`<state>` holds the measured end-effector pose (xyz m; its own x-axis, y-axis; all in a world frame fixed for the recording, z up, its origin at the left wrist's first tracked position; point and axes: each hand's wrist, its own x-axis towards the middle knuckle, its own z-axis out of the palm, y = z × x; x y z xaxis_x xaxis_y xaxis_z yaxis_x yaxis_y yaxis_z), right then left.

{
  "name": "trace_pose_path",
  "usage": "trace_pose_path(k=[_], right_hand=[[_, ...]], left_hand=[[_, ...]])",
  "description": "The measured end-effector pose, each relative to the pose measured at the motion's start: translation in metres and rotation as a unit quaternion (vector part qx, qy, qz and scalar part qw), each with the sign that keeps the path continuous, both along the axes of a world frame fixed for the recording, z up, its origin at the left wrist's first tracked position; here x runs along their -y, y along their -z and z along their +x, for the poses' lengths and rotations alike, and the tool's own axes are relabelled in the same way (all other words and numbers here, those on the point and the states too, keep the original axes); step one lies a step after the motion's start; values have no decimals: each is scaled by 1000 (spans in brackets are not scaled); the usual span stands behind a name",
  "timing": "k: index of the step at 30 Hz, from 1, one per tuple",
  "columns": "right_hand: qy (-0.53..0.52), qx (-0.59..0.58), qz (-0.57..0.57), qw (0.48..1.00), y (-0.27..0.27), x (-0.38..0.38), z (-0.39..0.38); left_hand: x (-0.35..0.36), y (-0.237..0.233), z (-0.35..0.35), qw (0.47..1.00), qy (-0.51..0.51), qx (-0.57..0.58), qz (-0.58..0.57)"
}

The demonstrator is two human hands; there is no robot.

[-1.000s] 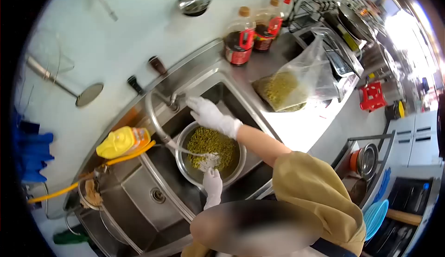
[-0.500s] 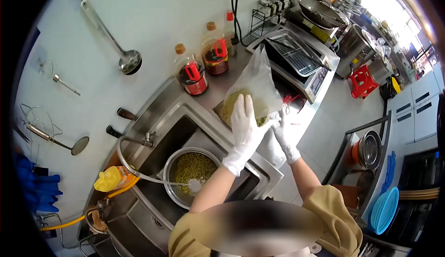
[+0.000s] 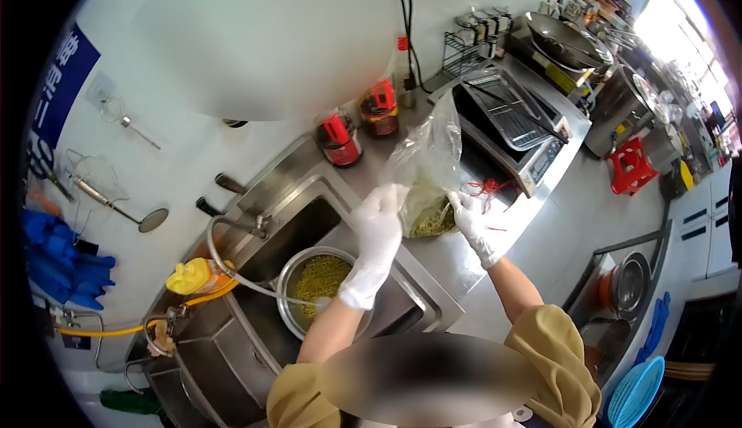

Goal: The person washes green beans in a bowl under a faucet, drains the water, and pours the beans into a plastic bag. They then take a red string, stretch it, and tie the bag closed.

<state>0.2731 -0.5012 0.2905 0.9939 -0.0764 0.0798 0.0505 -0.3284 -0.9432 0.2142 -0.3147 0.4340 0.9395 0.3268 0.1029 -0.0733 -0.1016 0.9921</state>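
Note:
A clear plastic bag (image 3: 433,146) stands on the steel counter beside the sink, with small green grains or beans (image 3: 434,219) in its lower part. My left hand (image 3: 377,235), in a white glove, is closed on the bag's left side. On the other side my right hand (image 3: 473,225), gloved too, pinches the bag's right edge near the grains. To the left, in the sink (image 3: 321,215), stands a metal pot (image 3: 282,281) with similar green grains (image 3: 321,277) in it. The faucet hose (image 3: 255,285) reaches over the pot.
Two red-labelled sauce bottles (image 3: 338,140) stand along the wall. An electric cooker (image 3: 533,157) with a wire-rack tray (image 3: 506,107) lies to the right of the bag. A yellow bottle (image 3: 193,277) sits by the sink's left edge. A red stool (image 3: 632,167) stands on the floor.
My left hand has moved left from the front of the bag to its side and curled round the plastic. The bag now bulges out more, and my right hand grips its edge.

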Motion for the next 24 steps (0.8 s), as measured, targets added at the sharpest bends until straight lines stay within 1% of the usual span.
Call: trace_pose_path(k=[1,3,5,7,8,9,10,11,13,14,15,16,17,18,19,20,21,22,23,24], right_hand=[[3,-7,-21,1000,-14,9,-12],[-7,-6,0,1000,-1,36,-23],[-5,56,-192,980,-73,48,-53],[-53,-9,-203,978,-67,64,-62],[-83,-27,-187,978,-61,67,-64],[-120,-44,-169,977,-58,67,-67],[-129,-94,-92,983,-66,60,-74],[-140,-68,-190,969,-41,59,-72],[-178,2,-263,948,-16,53,-74],[-191,-42,-253,947,-22,53,-76],[-188,-81,-227,952,-36,48,-73],[-192,-116,-277,935,-50,46,-73],[-171,-106,-307,930,-42,42,-73],[-170,-90,-278,941,-8,41,-67],[-182,-99,-246,947,19,50,-61],[-177,-65,-146,971,10,43,-65],[-180,-147,-231,945,21,49,-60],[-190,-114,-208,953,9,44,-60],[-185,-123,-241,945,-5,37,-61],[-196,-152,-255,935,-8,33,-59]], left_hand=[[1,-14,-8,999,19,12,-39],[3,-39,-28,998,47,40,28],[11,-70,-50,995,94,31,23],[14,-74,-65,991,125,45,-15],[15,-69,-69,992,122,31,-29],[14,-62,-73,993,112,15,-40],[9,-45,-73,994,103,5,-48],[2,-22,-74,993,107,8,-49],[-11,21,-79,991,57,-66,-98],[-14,31,-85,990,30,-80,-108],[-26,39,-92,988,40,-104,-104],[-33,50,-100,988,5,-119,-100],[-36,58,-109,995,10,-69,-68],[-39,68,-120,999,15,-24,-34],[-39,79,-131,999,23,25,0],[-39,98,-146,999,47,-28,0],[-34,115,-157,994,74,-74,-9],[-23,125,-168,986,93,-136,-2],[-10,133,-179,974,116,-196,2],[1,130,-175,977,117,-176,-20]])
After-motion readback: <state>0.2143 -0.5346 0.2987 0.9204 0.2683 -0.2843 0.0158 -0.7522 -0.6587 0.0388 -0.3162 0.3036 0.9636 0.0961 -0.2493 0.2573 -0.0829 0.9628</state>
